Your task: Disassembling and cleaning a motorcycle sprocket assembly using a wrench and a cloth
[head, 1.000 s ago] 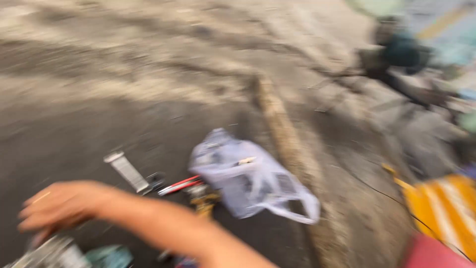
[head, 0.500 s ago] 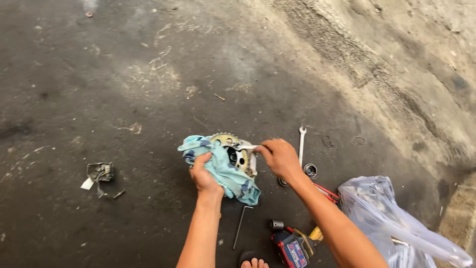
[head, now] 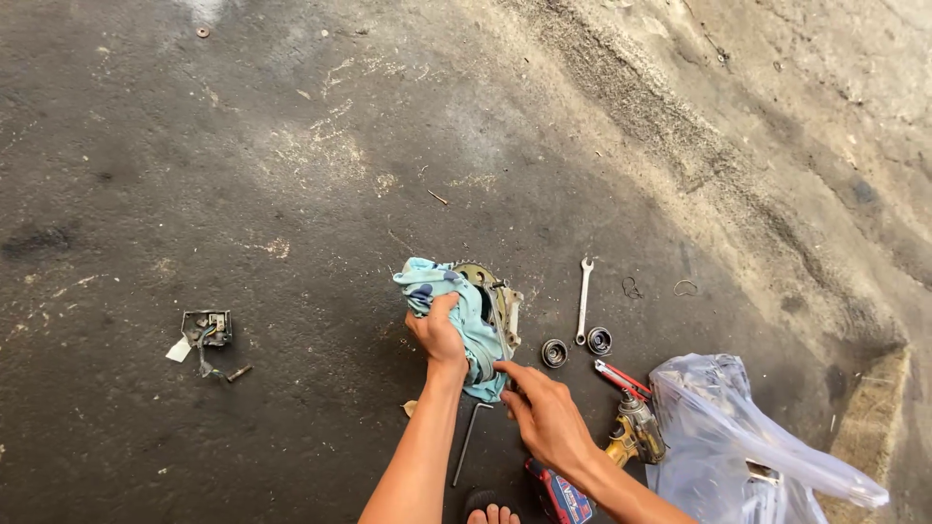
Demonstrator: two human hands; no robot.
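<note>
While my right hand (head: 544,412) is dropping off the metal part (head: 497,303), open-fingered near its lower edge, my left hand (head: 439,335) is gripping the blue rag (head: 456,315) around it, above the floor; spanner (head: 582,299) lying beyond.

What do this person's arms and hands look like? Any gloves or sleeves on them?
Both are bare: the left hand and the right hand wear no gloves, and no sleeves show on either forearm up to the picture's edge. I can make out no watch, ring or wristband. The arms are slim, and the fingers look a little grimy.
</note>
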